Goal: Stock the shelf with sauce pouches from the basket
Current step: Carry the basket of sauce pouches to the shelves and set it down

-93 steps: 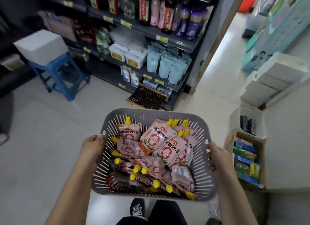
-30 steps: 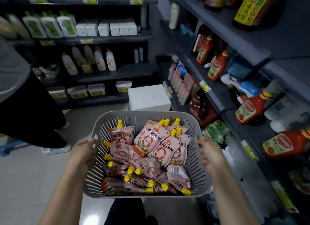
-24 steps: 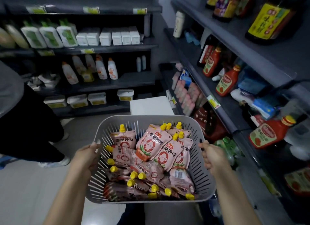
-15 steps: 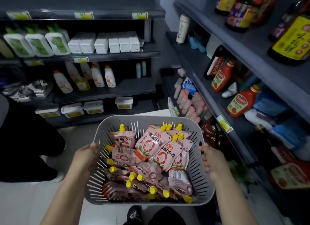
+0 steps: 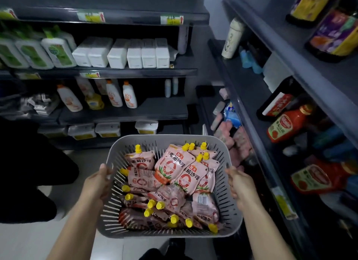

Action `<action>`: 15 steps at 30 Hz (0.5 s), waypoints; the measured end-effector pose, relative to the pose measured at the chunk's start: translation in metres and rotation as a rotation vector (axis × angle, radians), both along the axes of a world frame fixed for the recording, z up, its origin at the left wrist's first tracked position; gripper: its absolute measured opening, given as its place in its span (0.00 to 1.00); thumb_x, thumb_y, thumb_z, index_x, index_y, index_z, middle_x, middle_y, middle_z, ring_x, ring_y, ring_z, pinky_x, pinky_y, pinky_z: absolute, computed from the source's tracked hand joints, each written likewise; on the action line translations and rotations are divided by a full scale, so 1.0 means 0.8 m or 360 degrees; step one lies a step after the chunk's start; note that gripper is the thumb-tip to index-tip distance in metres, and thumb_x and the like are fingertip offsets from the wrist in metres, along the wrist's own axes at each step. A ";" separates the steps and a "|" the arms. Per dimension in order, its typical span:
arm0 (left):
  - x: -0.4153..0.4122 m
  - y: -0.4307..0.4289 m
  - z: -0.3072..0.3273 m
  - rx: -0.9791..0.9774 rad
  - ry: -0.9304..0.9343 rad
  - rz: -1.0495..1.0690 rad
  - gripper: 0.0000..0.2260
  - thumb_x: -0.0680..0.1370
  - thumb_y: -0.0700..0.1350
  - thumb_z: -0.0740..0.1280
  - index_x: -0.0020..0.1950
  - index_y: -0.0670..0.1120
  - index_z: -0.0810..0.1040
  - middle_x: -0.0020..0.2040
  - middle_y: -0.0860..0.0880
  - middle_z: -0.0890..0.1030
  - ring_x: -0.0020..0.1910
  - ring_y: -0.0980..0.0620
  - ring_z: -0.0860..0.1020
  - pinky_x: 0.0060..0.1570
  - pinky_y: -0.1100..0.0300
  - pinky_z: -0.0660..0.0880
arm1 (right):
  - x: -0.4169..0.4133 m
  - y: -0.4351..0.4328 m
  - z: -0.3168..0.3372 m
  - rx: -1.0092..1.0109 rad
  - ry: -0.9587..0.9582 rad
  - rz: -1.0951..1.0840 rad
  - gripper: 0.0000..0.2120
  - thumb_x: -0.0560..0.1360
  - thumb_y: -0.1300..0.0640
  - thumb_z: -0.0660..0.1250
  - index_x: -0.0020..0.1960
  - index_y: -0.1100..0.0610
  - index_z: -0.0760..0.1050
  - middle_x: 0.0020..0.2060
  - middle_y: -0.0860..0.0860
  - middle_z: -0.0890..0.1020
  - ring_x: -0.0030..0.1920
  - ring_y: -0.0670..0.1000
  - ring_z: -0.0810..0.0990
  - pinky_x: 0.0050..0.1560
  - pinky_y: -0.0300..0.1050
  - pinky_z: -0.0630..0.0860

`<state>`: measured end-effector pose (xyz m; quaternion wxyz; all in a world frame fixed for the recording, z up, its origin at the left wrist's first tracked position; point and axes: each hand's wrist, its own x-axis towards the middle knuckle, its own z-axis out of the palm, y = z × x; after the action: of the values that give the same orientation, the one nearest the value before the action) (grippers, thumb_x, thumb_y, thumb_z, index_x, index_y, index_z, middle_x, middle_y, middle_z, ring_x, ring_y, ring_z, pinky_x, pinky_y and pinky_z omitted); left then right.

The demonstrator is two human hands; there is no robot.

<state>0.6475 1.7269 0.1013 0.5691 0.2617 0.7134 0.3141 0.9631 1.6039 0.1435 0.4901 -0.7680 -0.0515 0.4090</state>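
Observation:
I hold a grey slotted basket (image 5: 231, 207) in front of me at waist height. It is filled with several pink sauce pouches (image 5: 172, 167) with yellow caps, lying in a loose pile. My left hand (image 5: 97, 184) grips the basket's left rim and my right hand (image 5: 239, 184) grips its right rim. Just beyond the basket's right corner, a row of similar pink pouches (image 5: 239, 141) stands on the low dark shelf (image 5: 207, 108) of the right-hand unit.
Red ketchup bottles (image 5: 286, 124) and dark sauce bottles (image 5: 333, 32) fill the right shelves. White boxes (image 5: 133, 53) and white bottles (image 5: 114, 94) line the facing shelves. A person in dark clothes (image 5: 29, 172) stands at the left on the pale floor.
I have walked closer to the shelves with the basket; the view has shifted up and right, and the shelved pink pouches now sit just past the basket's right corner. Both hands keep their grip.

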 end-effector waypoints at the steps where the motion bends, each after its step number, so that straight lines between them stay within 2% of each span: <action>1: 0.006 0.009 -0.006 -0.0024 0.0021 0.0012 0.19 0.82 0.57 0.56 0.42 0.46 0.77 0.15 0.54 0.58 0.14 0.58 0.55 0.20 0.72 0.54 | 0.006 0.013 -0.003 0.0007 0.0005 -0.0017 0.08 0.78 0.63 0.63 0.42 0.57 0.76 0.18 0.43 0.69 0.13 0.39 0.64 0.14 0.29 0.57; 3: 0.017 0.026 -0.014 -0.0063 0.0046 0.0032 0.18 0.81 0.57 0.58 0.41 0.47 0.77 0.16 0.55 0.59 0.15 0.57 0.56 0.21 0.70 0.54 | 0.017 0.037 -0.012 -0.0009 0.0014 -0.0021 0.07 0.79 0.63 0.62 0.44 0.57 0.77 0.21 0.43 0.71 0.16 0.39 0.67 0.14 0.27 0.58; 7: 0.042 0.057 -0.024 -0.0126 -0.0009 0.0124 0.18 0.80 0.56 0.61 0.34 0.48 0.70 0.15 0.55 0.59 0.12 0.58 0.55 0.18 0.75 0.53 | 0.038 0.078 -0.037 -0.0058 0.0009 -0.0020 0.08 0.79 0.62 0.62 0.44 0.54 0.77 0.18 0.42 0.71 0.17 0.39 0.66 0.15 0.27 0.59; 9: 0.054 0.068 -0.026 -0.0137 0.0002 0.0135 0.18 0.80 0.55 0.61 0.34 0.48 0.69 0.14 0.54 0.58 0.11 0.59 0.55 0.16 0.75 0.53 | 0.045 0.092 -0.045 -0.0098 0.0009 -0.0024 0.06 0.79 0.61 0.63 0.48 0.54 0.78 0.22 0.43 0.71 0.20 0.40 0.66 0.15 0.27 0.59; 11: 0.064 0.076 -0.028 -0.0150 0.0014 0.0119 0.16 0.80 0.53 0.63 0.34 0.48 0.69 0.13 0.53 0.58 0.11 0.59 0.55 0.16 0.74 0.53 | 0.052 0.106 -0.052 -0.0122 0.0027 -0.0019 0.06 0.78 0.61 0.63 0.51 0.56 0.78 0.21 0.43 0.72 0.19 0.40 0.68 0.15 0.28 0.59; 13: 0.069 0.084 -0.033 -0.0153 -0.0009 0.0128 0.15 0.79 0.52 0.64 0.34 0.48 0.69 0.13 0.54 0.59 0.11 0.59 0.55 0.16 0.74 0.52 | 0.057 0.118 -0.059 -0.0141 0.0013 -0.0008 0.05 0.78 0.61 0.63 0.50 0.56 0.77 0.22 0.44 0.72 0.17 0.40 0.68 0.16 0.29 0.60; 15: 0.071 0.092 -0.040 -0.0172 -0.0059 0.0142 0.15 0.79 0.52 0.64 0.34 0.49 0.69 0.14 0.55 0.59 0.12 0.59 0.55 0.16 0.73 0.52 | 0.060 0.129 -0.068 -0.0176 -0.0046 0.0017 0.04 0.78 0.61 0.64 0.47 0.55 0.77 0.26 0.45 0.72 0.23 0.43 0.68 0.18 0.31 0.62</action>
<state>0.7042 1.8001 0.0695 0.5810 0.1928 0.7296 0.3049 1.0114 1.7070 0.0894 0.4438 -0.7995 -0.0400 0.4028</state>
